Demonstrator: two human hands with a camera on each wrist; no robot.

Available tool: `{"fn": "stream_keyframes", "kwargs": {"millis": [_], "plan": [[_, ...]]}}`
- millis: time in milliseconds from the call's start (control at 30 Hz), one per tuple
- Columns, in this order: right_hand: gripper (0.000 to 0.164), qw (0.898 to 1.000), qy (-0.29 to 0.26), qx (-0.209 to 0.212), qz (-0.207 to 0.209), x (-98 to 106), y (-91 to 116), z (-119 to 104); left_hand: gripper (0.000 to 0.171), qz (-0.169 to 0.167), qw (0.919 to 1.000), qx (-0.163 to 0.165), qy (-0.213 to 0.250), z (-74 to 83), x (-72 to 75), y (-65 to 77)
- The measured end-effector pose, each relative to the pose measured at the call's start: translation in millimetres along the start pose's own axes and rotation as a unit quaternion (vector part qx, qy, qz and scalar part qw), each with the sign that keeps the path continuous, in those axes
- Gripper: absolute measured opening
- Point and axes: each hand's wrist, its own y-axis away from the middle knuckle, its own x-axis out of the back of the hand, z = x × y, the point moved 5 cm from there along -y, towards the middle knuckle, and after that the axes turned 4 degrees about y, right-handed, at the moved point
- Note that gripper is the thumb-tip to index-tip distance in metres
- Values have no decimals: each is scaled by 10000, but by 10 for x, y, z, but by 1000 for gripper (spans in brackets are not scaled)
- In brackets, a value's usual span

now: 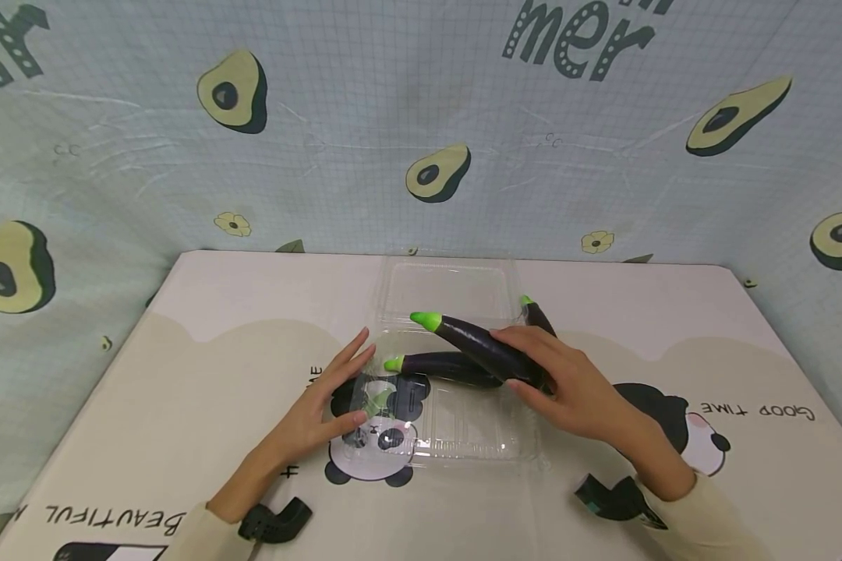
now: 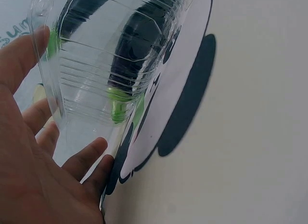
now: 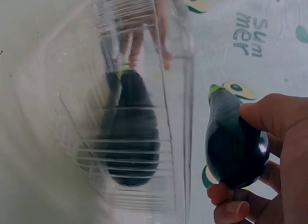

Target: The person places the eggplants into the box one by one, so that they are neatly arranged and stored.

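Note:
A clear plastic clamshell box (image 1: 473,440) lies unfolded, its lid (image 1: 449,284) tipped back on the far side. Inside its near half rests a dark purple eggplant (image 1: 438,366) with a bright green stem end. Above that one, my right hand (image 1: 575,382) grips a second eggplant (image 1: 480,343) by its thick end, the green tip pointing left. Behind the right hand a third eggplant (image 1: 537,315) shows partly, the rest hidden. My left hand (image 1: 319,409) is at the box's left side, fingers spread and fairly straight; in the left wrist view a fingertip is right at the rim (image 2: 41,65).
The table (image 1: 182,405) has a cover printed with pandas and lettering. Behind it hangs a pale curtain (image 1: 351,101) with avocado prints. Black wrist devices (image 1: 275,520) sit at both sleeves.

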Motion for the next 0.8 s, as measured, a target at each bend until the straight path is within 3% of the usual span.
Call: {"fn": "stream_keyframes", "kwargs": {"millis": [533,800], "plan": [[59,9982,81,204,-555,-194,-63,-101,74,-19,10000,-32,48,7,7,-1],[55,9974,106,332,-623,-256,-56,-128,73,-66,9999,-72,89,-18,4,1]]}}
